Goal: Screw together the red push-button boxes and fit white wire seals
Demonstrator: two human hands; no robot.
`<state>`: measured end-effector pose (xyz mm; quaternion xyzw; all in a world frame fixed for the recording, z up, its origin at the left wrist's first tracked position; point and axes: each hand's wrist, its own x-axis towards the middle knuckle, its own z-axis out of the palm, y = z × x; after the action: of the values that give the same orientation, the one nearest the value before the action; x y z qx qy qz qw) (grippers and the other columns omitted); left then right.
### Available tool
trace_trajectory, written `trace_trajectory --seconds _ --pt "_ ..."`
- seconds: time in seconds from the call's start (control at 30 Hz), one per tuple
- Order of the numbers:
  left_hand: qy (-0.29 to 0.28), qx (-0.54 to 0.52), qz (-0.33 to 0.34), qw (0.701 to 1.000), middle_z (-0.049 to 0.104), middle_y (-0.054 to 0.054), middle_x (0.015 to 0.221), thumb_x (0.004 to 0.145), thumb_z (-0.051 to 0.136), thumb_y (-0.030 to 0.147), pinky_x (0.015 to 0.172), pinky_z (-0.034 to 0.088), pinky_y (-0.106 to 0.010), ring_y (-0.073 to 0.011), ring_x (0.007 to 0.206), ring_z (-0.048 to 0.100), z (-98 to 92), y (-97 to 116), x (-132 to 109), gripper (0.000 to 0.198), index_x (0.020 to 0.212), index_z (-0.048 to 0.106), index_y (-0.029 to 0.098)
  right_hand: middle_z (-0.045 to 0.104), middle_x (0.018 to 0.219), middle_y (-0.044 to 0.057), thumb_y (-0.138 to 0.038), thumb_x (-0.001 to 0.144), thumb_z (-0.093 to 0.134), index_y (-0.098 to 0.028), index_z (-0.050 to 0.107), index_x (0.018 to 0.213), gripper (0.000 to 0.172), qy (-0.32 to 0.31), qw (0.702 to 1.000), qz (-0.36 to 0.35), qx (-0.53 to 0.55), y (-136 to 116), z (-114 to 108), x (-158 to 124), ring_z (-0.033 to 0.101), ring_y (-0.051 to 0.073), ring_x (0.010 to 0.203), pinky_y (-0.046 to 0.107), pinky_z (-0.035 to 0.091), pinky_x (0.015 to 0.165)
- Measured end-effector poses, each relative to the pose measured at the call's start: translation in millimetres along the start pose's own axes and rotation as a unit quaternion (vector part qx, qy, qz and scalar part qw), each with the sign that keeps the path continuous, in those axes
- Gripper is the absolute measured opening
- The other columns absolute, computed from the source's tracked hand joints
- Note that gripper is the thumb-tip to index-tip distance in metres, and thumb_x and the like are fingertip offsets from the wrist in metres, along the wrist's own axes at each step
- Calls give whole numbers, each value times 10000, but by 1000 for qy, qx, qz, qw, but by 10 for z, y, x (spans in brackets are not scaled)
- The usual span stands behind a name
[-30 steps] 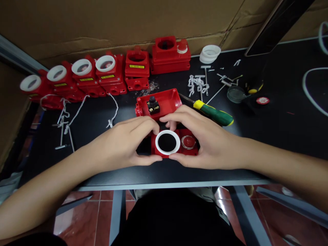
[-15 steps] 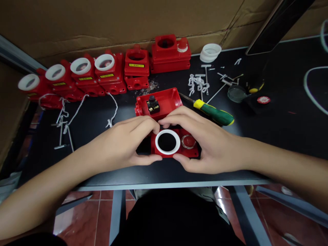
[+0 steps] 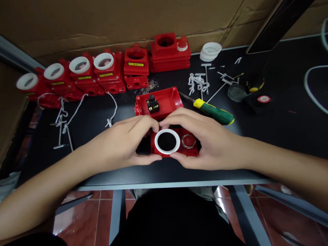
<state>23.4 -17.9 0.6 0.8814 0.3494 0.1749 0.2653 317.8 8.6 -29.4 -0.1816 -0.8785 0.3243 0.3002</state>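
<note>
Both hands close around a red box lid (image 3: 189,150) lying flat near the table's front edge. A white ring (image 3: 167,141) sits on the lid's round hole, and a clear-capped red button (image 3: 188,140) is beside it. My left hand (image 3: 123,143) pinches the ring from the left with thumb and fingers. From the right, my right hand (image 3: 210,140) pinches the ring and lid. Just behind lies an open red box base (image 3: 166,102) with a black switch (image 3: 152,104) inside.
A row of red boxes (image 3: 84,75) with white rings lines the cardboard wall at the back. A green-and-yellow screwdriver (image 3: 214,113) lies right of the base. White rings (image 3: 210,51), metal pins (image 3: 205,77), cords (image 3: 112,112) and a small glass lens (image 3: 237,93) are scattered on the black table (image 3: 282,130).
The thumbs and fingertips have shifted slightly around the white ring; the lid has stayed where it was. The camera view has tilted down a little.
</note>
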Motion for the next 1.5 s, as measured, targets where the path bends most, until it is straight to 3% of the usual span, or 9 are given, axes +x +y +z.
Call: trace_trajectory --seconds 0.3,0.47,0.67,0.77,0.9,1.0,1.13,1.37,1.5 --pt "-2 28 13 1000 811 -61 1213 1052 905 403 897 622 -372 -256 1008 807 -9 14 -9 379 1269 650 225 721 1289 109 -351 1031 886 -228 681 1365 410 5 1000 3 -31 12 36 -3 719 235 1140 393 651 981" --pt "-3 27 12 1000 821 -72 1225 1063 880 408 938 648 -378 -261 1020 818 -18 12 1 357 1286 666 230 712 1295 141 -586 1034 910 -209 651 1354 559 13 998 3 -54 17 42 -22 710 279 1151 447 653 984" --pt "1 25 13 1000 826 -66 1225 1039 918 401 948 659 -386 -262 1018 827 -13 7 -10 399 1311 681 232 686 1317 143 -261 1007 794 -193 647 1399 424 -4 999 2 -47 -37 17 -17 716 262 1139 429 654 956" --pt "-2 23 12 1000 824 -69 1231 1051 907 399 944 656 -393 -265 1023 823 -15 6 -13 389 1317 679 229 701 1274 124 -378 1025 857 -204 657 1319 396 9 999 23 -44 -14 40 -19 725 256 1097 414 654 910" --pt "-1 14 12 1000 826 -78 1237 1052 896 400 948 660 -412 -272 1017 818 -18 7 -18 376 1315 687 233 718 1264 138 -581 1005 917 -189 658 1294 551 13 998 33 -61 15 46 -29 730 288 1107 442 658 896" --pt "1 11 5 1000 828 -78 1233 1033 914 407 957 666 -420 -277 1021 822 -17 12 -20 388 1304 692 240 705 1343 159 -471 1023 874 -196 649 1399 517 3 998 20 -56 5 17 -29 726 304 1161 466 664 942" --pt "-10 15 -7 1000 828 -80 1234 1035 915 418 964 672 -431 -287 1045 828 -14 17 -14 411 1322 677 246 685 1284 119 -316 985 819 -238 683 1356 403 1 999 21 -34 -6 -11 -20 710 256 1082 429 649 909" --pt "-14 14 -11 1000 833 -88 1243 1044 904 430 984 681 -447 -295 1069 833 -17 24 -14 415 1333 666 251 706 1236 93 -369 974 887 -237 703 1308 403 28 999 8 -33 47 19 -5 700 244 1081 412 637 938" --pt "-11 6 -14 1000 836 -91 1248 1028 905 398 955 684 -446 -296 1051 830 -19 32 -9 400 1327 682 251 714 1166 98 -584 982 930 -208 693 1201 496 28 998 28 -57 77 21 -10 703 255 1026 414 621 843"
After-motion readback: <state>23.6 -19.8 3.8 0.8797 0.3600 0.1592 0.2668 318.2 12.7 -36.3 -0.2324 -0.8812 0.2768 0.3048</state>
